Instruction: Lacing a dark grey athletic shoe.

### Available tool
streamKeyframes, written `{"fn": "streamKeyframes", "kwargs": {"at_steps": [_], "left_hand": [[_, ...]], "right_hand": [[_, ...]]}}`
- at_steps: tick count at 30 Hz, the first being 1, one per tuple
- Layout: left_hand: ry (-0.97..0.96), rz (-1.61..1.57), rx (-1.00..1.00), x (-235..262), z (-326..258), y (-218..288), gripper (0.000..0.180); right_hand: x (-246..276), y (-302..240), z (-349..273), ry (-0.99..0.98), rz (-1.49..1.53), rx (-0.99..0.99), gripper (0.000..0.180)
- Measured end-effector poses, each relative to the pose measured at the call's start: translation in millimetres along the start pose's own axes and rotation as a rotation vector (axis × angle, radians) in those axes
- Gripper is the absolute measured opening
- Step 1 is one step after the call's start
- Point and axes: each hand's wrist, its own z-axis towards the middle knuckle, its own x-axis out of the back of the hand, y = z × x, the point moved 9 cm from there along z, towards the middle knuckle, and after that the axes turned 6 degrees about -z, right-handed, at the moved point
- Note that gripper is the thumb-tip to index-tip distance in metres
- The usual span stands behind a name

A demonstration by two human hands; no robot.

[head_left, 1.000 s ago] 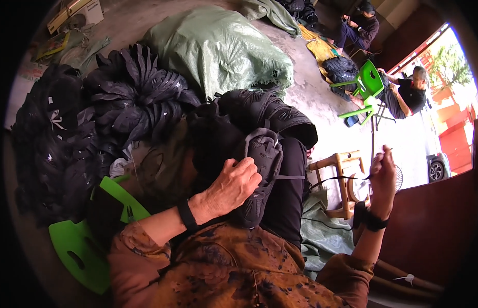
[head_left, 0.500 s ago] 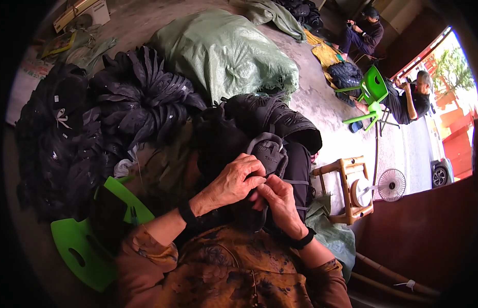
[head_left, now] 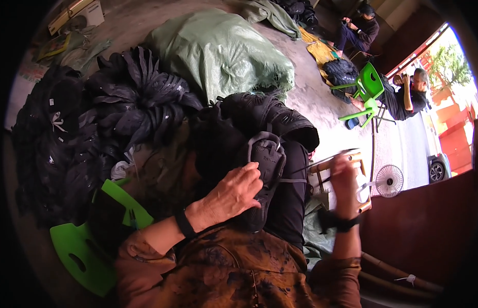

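Note:
A black shoe upper [head_left: 268, 159] with a looped collar lies across my lap. My left hand [head_left: 234, 187] grips its left edge, with the fingers curled and the thumb along the near part. Raised to the right of the upper, my right hand [head_left: 344, 179] is smeared by motion. A thin dark cord [head_left: 313, 165] runs from near the upper up to my right hand, which seems closed on it; the fingertips are blurred. More black uppers [head_left: 270, 115] lie bunched on my knees, just beyond the one I hold.
Heaps of black uppers [head_left: 141, 95] lie at left, beside a large pale green woven sack [head_left: 223, 51]. A green chair [head_left: 80, 256] stands near left. At right are a bamboo stool [head_left: 321, 179] and a white fan [head_left: 389, 180]. Two people sit farther off, near another green chair [head_left: 371, 82].
My right hand has swung away from the upper, right and upward, with the dark cord stretched out behind it. My left hand has shifted slightly down and stays on the upper.

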Motion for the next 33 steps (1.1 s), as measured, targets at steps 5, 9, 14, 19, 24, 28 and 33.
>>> {"fn": "streamKeyframes", "kwargs": {"at_steps": [5, 9, 14, 19, 24, 28, 33], "left_hand": [[0.013, 0.194, -0.100, -11.0, 6.7, 1.4, 0.012], [0.031, 0.236, -0.161, -11.2, 6.2, -3.7, 0.009], [0.077, 0.238, -0.309, -8.8, -10.1, -7.2, 0.007], [0.033, 0.233, -0.490, -20.8, -22.4, -11.1, 0.009], [-0.007, 0.268, -0.464, -15.2, -20.9, -7.0, 0.006], [0.069, 0.175, -0.276, 0.4, -10.9, 1.0, 0.006], [0.019, 0.084, -0.137, -3.6, 6.8, -4.2, 0.014]], "right_hand": [[219.3, -202.0, 15.2, 0.133, 0.154, 0.159, 0.023], [317.7, -320.0, -19.0, 0.312, 0.183, 0.386, 0.035], [290.4, -401.4, -64.8, 0.741, -1.162, 0.646, 0.055], [329.0, -531.3, -121.2, 1.059, -1.904, 0.467, 0.037], [324.2, -549.9, -87.8, 0.955, -1.926, 0.542, 0.037], [234.8, -540.1, -51.1, 0.892, -2.183, 0.799, 0.035], [204.8, -523.9, -20.5, 0.136, -1.129, 0.486, 0.032]]}}
